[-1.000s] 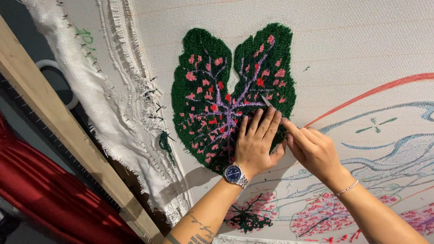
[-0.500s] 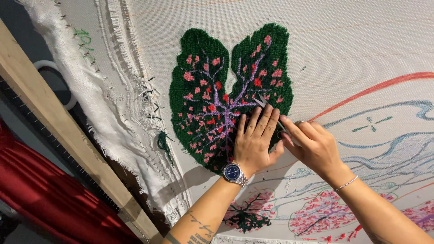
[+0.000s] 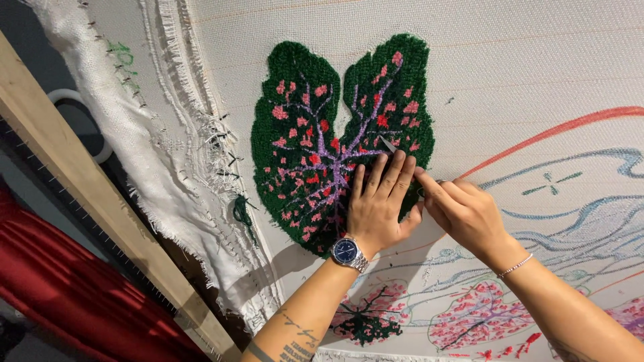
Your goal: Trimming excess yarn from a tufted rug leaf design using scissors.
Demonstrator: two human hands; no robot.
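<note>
A tufted dark green leaf (image 3: 302,121) with pink spots and purple veins sits on a stretched white backing cloth (image 3: 523,60). My left hand (image 3: 377,204) lies flat on the leaf's lower right part, fingers together, a blue-faced wristwatch (image 3: 348,252) on the wrist. My right hand (image 3: 463,213) is beside it on the right, gripping small scissors (image 3: 389,145) whose blades poke out above my left fingertips, touching the yarn pile. A thin bracelet circles my right wrist.
A wooden frame beam (image 3: 87,194) runs diagonally at the left with frayed cloth edges (image 3: 168,181) stapled along it. Red fabric (image 3: 60,295) hangs below the beam. Drawn red and blue outlines (image 3: 570,167) and smaller partly tufted leaves (image 3: 365,322) lie to the right and below.
The scissor blades, open half a second ago, now show closed above my left fingers. Both hands stay almost in place, shifted slightly down.
</note>
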